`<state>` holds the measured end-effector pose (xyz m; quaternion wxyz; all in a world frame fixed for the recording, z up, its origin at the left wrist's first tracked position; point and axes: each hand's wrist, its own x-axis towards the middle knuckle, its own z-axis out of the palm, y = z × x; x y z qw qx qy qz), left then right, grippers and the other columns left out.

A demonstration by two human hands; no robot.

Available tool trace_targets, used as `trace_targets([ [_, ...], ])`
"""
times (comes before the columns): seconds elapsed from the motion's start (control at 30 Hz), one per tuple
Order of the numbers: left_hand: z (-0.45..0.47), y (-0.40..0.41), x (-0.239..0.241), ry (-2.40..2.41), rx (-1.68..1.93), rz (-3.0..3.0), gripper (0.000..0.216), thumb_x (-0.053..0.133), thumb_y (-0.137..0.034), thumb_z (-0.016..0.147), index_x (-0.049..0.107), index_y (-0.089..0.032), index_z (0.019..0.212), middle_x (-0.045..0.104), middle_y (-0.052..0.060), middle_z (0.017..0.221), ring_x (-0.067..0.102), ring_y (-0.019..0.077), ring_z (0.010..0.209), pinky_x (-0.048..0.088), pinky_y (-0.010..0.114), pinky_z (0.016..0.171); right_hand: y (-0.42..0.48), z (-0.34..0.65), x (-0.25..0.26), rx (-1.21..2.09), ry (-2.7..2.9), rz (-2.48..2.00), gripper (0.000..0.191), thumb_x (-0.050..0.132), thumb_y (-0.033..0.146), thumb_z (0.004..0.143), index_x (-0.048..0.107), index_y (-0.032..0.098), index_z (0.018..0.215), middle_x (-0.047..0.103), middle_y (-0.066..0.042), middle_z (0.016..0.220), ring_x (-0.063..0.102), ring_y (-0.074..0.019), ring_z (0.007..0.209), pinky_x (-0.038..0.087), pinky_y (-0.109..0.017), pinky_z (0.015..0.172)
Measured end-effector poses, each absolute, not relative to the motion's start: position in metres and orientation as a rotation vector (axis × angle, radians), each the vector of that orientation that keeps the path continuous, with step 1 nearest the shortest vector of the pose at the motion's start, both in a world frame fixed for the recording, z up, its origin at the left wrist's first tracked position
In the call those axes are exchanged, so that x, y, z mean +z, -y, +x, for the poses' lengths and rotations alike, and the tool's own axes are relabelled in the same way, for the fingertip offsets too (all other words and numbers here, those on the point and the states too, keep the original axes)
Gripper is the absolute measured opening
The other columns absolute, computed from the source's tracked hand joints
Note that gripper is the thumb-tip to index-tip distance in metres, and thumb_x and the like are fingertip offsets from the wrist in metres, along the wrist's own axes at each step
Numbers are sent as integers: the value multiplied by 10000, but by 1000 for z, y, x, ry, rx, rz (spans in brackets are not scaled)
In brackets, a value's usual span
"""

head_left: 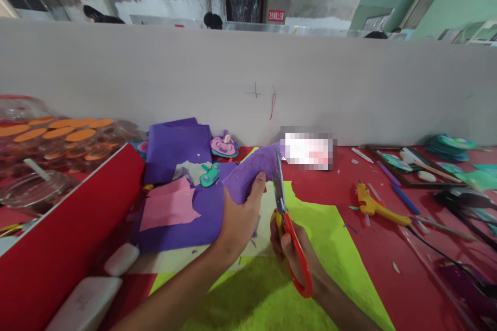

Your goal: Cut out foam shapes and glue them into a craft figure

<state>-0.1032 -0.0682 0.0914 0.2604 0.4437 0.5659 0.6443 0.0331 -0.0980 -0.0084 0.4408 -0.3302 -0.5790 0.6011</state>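
Note:
My left hand [243,220] is closed on a piece of purple felt [248,168], thumb on top, holding it up above the table. Scissors [287,222] with red and yellow handles are in my right hand [297,248], fingers through the loops. Their blades point away from me and lie against the right end of the purple piece. Whether the blades are parted is hard to make out. Beneath both hands spreads a yellow-green sheet [322,238]. Left of my left hand lie a pink sheet [169,207], more purple sheets [176,147] and a small teal cut-out [209,175].
A yellow glue gun [378,207] with a black cord lies at right, near a dark tray [419,178] of small pieces. A red board [73,232] slants at left, before clear cups with orange discs [58,132]. A grey partition [186,72] closes off the back.

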Motion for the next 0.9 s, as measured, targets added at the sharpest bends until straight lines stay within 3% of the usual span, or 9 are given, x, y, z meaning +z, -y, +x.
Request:
trace_targets([
  [0.7, -112, 63, 92, -1475, 1743, 1254, 316, 613, -356, 901, 518, -196, 646, 588, -17, 702, 541, 128, 675, 448, 272, 714, 95, 38, 2, 1419, 1543, -933, 653, 453, 876, 819, 435, 229, 733, 359, 78, 560, 298, -81, 460, 237, -229, 417],
  [0.9, -114, 62, 94, -1433, 1750, 1210, 326, 624, -347, 885, 495, -209, 619, 505, -28, 616, 538, 141, 686, 432, 252, 667, 94, 39, 2, 1395, 1585, -930, 663, 433, 879, 825, 450, 224, 727, 375, 77, 554, 320, -82, 457, 237, -239, 430],
])
